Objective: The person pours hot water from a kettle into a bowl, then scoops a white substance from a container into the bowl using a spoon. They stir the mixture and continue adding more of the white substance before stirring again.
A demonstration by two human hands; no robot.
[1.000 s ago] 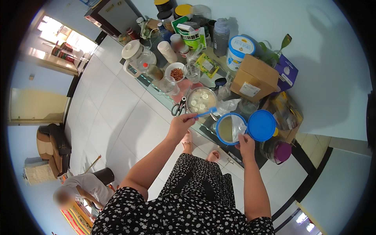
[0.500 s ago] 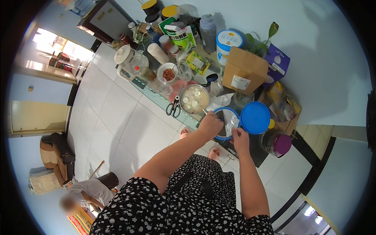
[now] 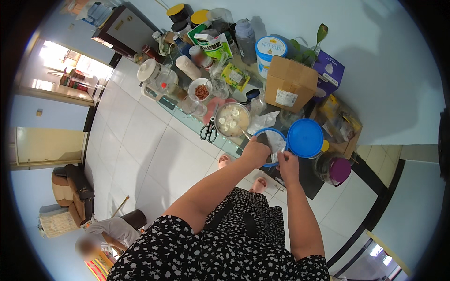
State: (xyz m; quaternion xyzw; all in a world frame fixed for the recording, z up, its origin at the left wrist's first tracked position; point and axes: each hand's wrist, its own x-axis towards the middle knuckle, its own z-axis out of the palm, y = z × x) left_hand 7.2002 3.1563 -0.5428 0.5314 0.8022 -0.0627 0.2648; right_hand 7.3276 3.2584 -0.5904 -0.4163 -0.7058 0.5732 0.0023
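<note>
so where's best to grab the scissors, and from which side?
Scissors: probably by the black handles, coming from the person's side. The loops face the table's front edge, while the blades point inward beside the bowl.

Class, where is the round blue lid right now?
In the head view, the blue lid is right of centre, immediately right of the open tub, between the cardboard box and purple-lidded jar.

A cardboard box (image 3: 291, 83) stands beside a purple box (image 3: 331, 69).
</note>
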